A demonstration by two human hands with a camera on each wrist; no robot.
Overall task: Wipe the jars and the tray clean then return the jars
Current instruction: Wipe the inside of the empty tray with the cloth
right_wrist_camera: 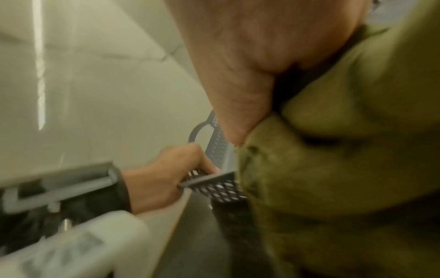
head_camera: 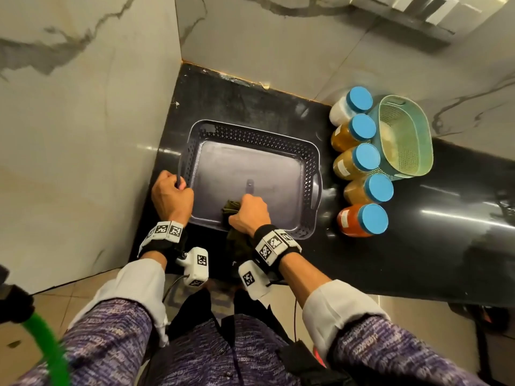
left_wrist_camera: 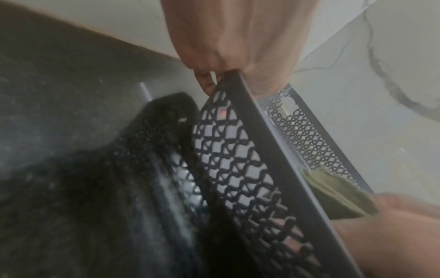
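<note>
A dark grey tray (head_camera: pixel 278 137) with perforated walls sits on the black counter, with no jars in it. My left hand (head_camera: pixel 171 195) grips its near left rim; the left wrist view shows those fingers curled over the tray's rim (left_wrist_camera: pixel 252 105). My right hand (head_camera: pixel 250 215) holds a bunched olive-green cloth (head_camera: pixel 230 208) against the tray's floor near the front wall. That cloth (right_wrist_camera: pixel 333 169) fills the right wrist view under the right hand (right_wrist_camera: pixel 250 56). Several blue-lidded jars (head_camera: pixel 359 160) stand in a row right of the tray.
A light green perforated basket (head_camera: pixel 404 135) stands right of the jars against the marble wall. Marble walls (head_camera: pixel 83 121) close in the counter's left and back. The black counter (head_camera: pixel 446 232) runs on to the right. A green hose (head_camera: pixel 47 349) hangs at lower left.
</note>
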